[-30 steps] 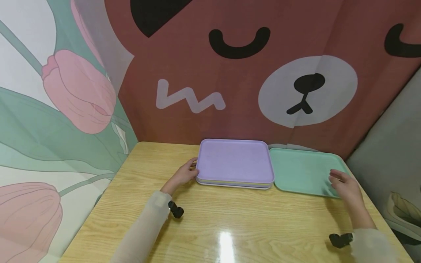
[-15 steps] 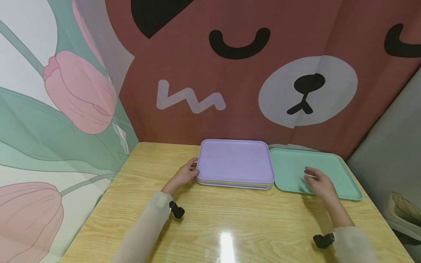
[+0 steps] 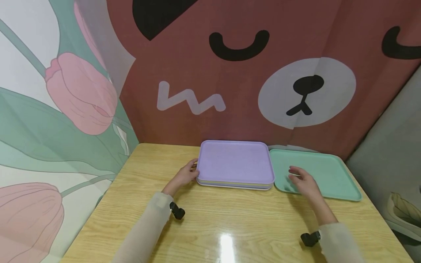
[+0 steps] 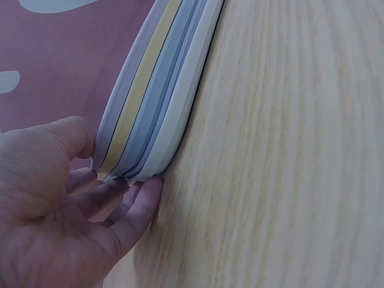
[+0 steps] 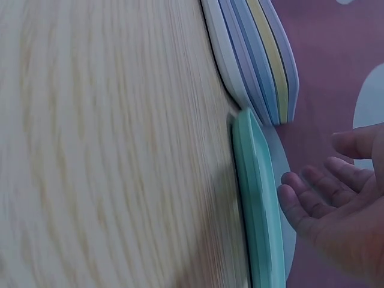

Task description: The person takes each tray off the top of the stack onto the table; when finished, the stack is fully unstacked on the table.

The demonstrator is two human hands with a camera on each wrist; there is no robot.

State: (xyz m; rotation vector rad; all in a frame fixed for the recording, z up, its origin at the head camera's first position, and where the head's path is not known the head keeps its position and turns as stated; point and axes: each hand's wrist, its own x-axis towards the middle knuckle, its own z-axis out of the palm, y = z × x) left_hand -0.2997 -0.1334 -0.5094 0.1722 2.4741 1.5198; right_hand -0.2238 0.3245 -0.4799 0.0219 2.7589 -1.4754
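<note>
A stack of trays (image 3: 235, 160), lavender on top, lies flat on the wooden table. Its layered edges (image 4: 157, 90) in lavender, yellow, blue and white show in the left wrist view. My left hand (image 3: 185, 174) holds the stack's left side, thumb at the top tray's rim and fingertips down by the white bottom tray. Right of the stack, a mint-green tray (image 3: 332, 177) lies alone on the table. Above its left part hovers my right hand (image 3: 305, 182), fingers loosely bent and holding nothing. In the right wrist view this hand's fingers (image 5: 312, 207) are apart from the green tray.
The light wooden table (image 3: 210, 223) stretches out in front of the trays. Directly behind them stands a bear-printed cloth (image 3: 236, 84). A flower-printed cloth (image 3: 75, 95) hangs at the left, and a beige object (image 3: 406, 208) is beyond the table's right edge.
My right hand has moved left over the green tray, from its right end towards the stack. My left hand stays at the stack's left side, and the trays have not shifted.
</note>
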